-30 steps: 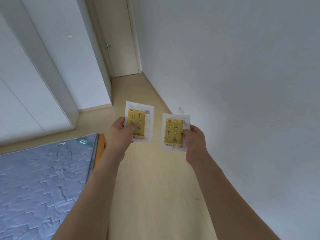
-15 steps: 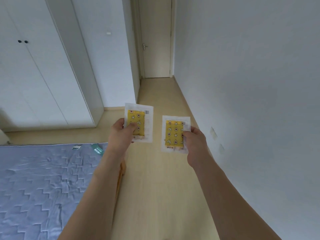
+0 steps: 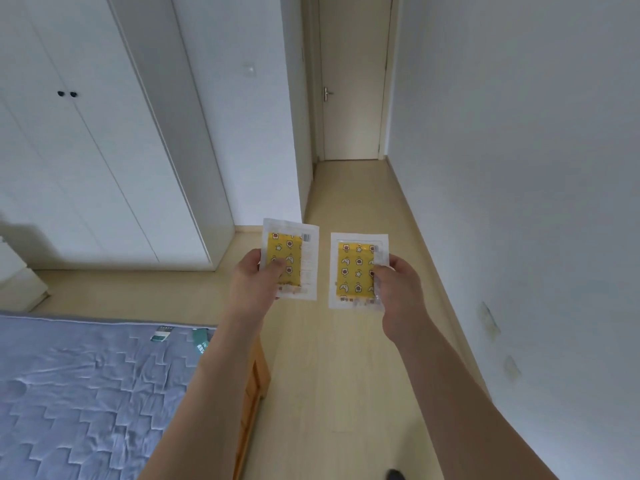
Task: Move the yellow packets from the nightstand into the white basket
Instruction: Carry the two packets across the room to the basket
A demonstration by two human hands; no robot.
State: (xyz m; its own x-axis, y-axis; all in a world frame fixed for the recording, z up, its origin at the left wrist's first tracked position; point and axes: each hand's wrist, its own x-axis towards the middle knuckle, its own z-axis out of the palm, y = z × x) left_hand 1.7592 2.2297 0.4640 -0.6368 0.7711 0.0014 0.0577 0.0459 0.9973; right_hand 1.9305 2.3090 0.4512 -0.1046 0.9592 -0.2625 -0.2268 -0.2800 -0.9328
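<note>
Two yellow packets with white borders and a star-and-moon print are held up in front of me. My left hand (image 3: 254, 285) pinches the left yellow packet (image 3: 294, 252) by its left edge, thumb across the front. My right hand (image 3: 398, 289) pinches the right yellow packet (image 3: 353, 268) by its right edge. Both packets are upright and side by side, a small gap apart, above the wooden floor. Neither the nightstand nor the white basket is in view.
A bed with a blue quilted mattress (image 3: 86, 393) on a wooden frame (image 3: 258, 379) fills the lower left. White wardrobe doors (image 3: 86, 150) line the left wall. A narrow passage of wooden floor (image 3: 346, 195) runs ahead to a closed door (image 3: 351, 91). A white wall (image 3: 519, 168) bounds the right.
My view has swung left and levelled, bringing the wardrobe and the door into sight. Both hands keep their hold on the packets, at about the same place before me.
</note>
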